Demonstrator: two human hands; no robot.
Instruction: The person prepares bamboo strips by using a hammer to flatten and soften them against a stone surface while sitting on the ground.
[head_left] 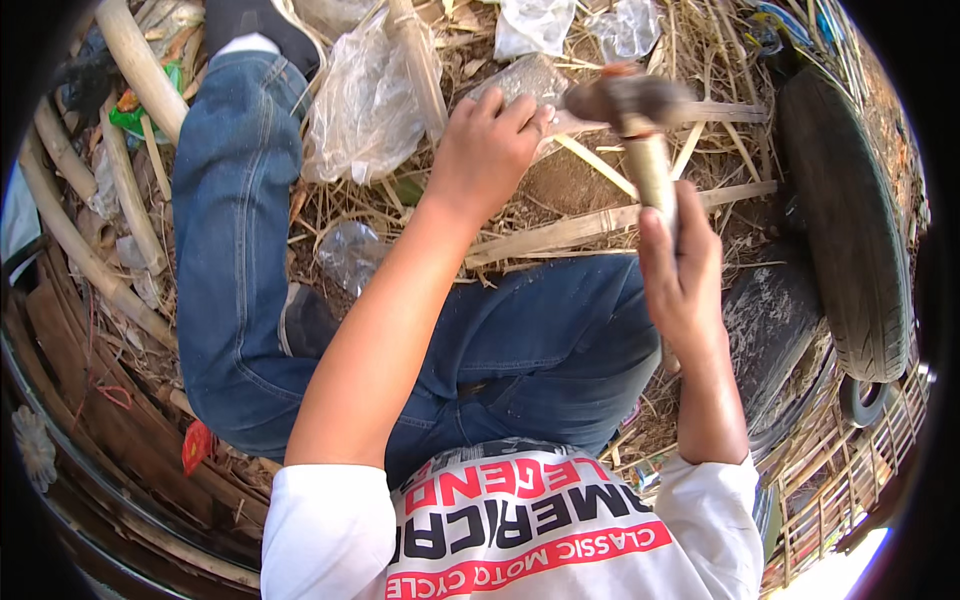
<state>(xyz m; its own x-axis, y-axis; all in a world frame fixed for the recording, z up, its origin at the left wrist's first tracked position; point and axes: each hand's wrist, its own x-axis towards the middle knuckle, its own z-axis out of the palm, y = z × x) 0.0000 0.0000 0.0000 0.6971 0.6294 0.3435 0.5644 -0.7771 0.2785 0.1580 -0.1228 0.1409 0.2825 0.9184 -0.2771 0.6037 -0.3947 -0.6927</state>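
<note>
My right hand grips a hammer by its pale wooden handle. Blurred by motion, the hammer's dark head hangs just right of my left hand. The fingers of that left hand are curled and pressed together at a grey block, which looks like stone or brick. Whatever those fingertips pinch is too small to make out. Behind the hammer head runs a flat strip of split bamboo or wood. Another such strip lies nearer to me on the dirt.
Crumpled clear plastic bags lie left of my left hand. A worn black tyre stands at the right, beside another dark rubber piece. Thick bamboo poles lie at the left. My jeans-clad legs frame the straw-strewn ground.
</note>
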